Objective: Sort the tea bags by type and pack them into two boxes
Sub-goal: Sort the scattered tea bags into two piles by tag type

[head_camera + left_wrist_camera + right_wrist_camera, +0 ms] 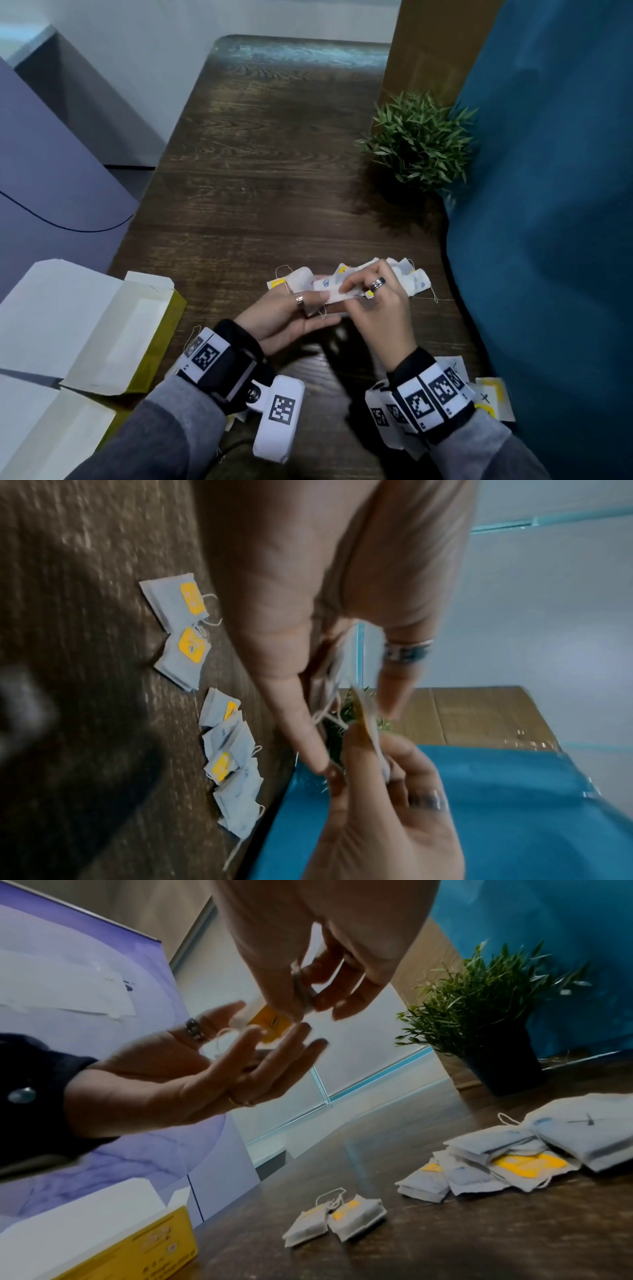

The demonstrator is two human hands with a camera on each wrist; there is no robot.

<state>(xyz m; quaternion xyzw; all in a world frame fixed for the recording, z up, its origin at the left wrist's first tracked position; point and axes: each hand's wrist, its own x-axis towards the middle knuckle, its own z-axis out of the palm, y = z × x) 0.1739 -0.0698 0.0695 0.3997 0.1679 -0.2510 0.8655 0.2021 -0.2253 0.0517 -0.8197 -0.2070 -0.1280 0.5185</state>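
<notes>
Both hands meet above the dark wooden table (274, 171). My left hand (318, 303) lies palm up, its digits holding a small stack of white tea bags (344, 653). My right hand (346, 286) pinches one tea bag (337, 296) by its edge; its yellow tag (270, 1023) and string hang over the left palm. Loose tea bags with yellow and blue tags (416, 279) lie just beyond the hands, with two yellow-tagged ones (337, 1218) apart on the left. An open yellow box (164, 342) stands at the left.
A second open box (51, 428) fills the lower left corner. More tea bags (489, 397) lie by my right wrist. A potted plant (418, 144) stands at the table's right edge against a blue fabric wall (548, 240). A purple panel (51, 171) rises on the left.
</notes>
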